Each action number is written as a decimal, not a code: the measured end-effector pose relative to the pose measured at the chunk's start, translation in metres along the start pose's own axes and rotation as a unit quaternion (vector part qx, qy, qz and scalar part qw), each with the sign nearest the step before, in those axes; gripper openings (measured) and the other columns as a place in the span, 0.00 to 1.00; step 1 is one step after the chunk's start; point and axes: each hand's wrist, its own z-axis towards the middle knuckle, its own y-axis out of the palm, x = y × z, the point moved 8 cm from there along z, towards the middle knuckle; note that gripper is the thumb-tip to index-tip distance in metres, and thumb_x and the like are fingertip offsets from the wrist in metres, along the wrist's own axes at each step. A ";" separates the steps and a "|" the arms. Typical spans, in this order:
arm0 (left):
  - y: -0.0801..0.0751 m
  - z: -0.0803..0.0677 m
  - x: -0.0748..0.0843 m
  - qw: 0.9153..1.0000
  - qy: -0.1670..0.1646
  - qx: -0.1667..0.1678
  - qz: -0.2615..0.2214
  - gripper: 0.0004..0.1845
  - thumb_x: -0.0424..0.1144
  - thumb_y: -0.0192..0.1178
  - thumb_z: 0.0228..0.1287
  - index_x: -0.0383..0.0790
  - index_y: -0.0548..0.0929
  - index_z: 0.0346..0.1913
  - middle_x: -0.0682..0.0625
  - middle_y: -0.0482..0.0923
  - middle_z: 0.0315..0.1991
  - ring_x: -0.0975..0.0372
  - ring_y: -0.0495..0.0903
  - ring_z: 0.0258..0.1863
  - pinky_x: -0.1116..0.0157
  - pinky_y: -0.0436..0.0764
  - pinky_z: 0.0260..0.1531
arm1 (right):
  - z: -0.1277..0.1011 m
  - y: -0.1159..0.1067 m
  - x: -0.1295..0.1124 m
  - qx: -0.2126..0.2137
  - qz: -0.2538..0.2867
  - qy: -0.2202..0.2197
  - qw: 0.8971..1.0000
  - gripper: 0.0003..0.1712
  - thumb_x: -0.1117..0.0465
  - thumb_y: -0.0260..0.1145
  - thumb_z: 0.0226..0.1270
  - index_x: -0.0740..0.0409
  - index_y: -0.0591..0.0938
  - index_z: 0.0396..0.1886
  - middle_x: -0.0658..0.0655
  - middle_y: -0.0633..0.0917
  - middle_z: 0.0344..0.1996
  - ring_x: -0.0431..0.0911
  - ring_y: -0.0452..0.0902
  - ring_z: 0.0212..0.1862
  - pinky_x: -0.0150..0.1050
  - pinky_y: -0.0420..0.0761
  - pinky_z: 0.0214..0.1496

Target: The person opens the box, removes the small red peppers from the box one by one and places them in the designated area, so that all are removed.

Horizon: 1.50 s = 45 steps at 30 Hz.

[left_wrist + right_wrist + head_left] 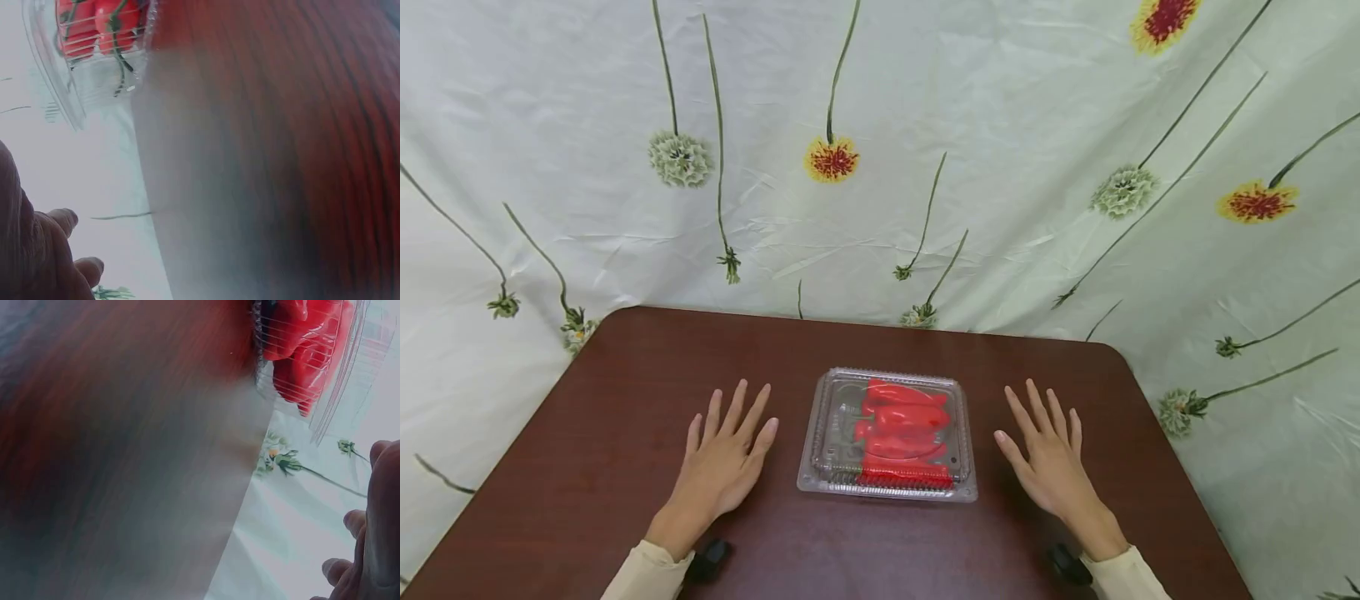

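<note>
A clear plastic clamshell box (pixel 838 417) sits on the dark red-brown table with its lid down. Several red peppers (pixel 910 417) show through the plastic, their green stems toward the left in the head view. To the left of the box is my left hand (pixel 718 471), palm down with fingers spread, holding nothing. My right hand (pixel 1051 467) lies likewise to the right of the box, fingers straight and apart from it. Both wrist views catch part of the box, with pepper stems (pixel 115 31) on the left side and pepper tips (pixel 303 403) on the right.
The table (pixel 625 400) has rounded far corners. Behind it and down its sides hangs a white cloth (pixel 1000 108) printed with flowers. A small black object (pixel 709 560) is at my left wrist, and another black object (pixel 1069 565) is at the right wrist.
</note>
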 end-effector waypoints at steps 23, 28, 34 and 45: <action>0.027 -0.006 0.035 0.961 0.049 -0.038 -0.271 0.32 0.51 0.44 0.80 0.51 0.51 0.81 0.38 0.57 0.77 0.41 0.61 0.74 0.37 0.65 0.66 | 0.009 0.017 -0.040 -0.012 0.227 -0.065 0.972 0.37 0.53 0.56 0.76 0.40 0.55 0.81 0.54 0.48 0.82 0.62 0.39 0.79 0.79 0.47 0.67; 0.035 -0.003 0.035 0.921 0.017 -0.077 -0.382 0.33 0.50 0.48 0.79 0.46 0.52 0.79 0.37 0.59 0.75 0.42 0.66 0.71 0.45 0.73 0.62 | 0.011 0.023 -0.048 -0.039 0.270 -0.071 0.960 0.37 0.54 0.56 0.77 0.41 0.54 0.81 0.56 0.48 0.81 0.64 0.40 0.79 0.80 0.50 0.66; 0.042 0.000 0.032 0.856 -0.017 -0.106 -0.506 0.33 0.46 0.50 0.78 0.42 0.53 0.78 0.38 0.58 0.76 0.62 0.72 0.65 0.67 0.77 0.57 | 0.013 0.029 -0.055 -0.048 0.293 -0.085 0.951 0.39 0.56 0.57 0.76 0.46 0.54 0.81 0.61 0.48 0.81 0.64 0.42 0.79 0.79 0.52 0.66; 0.052 -0.001 0.032 0.800 0.011 -0.130 -0.586 0.33 0.35 0.56 0.73 0.40 0.56 0.77 0.42 0.58 0.75 0.67 0.74 0.62 0.74 0.72 0.58 | 0.013 0.039 -0.059 -0.060 0.305 -0.086 0.946 0.40 0.55 0.58 0.76 0.44 0.52 0.82 0.59 0.47 0.82 0.62 0.43 0.80 0.75 0.51 0.70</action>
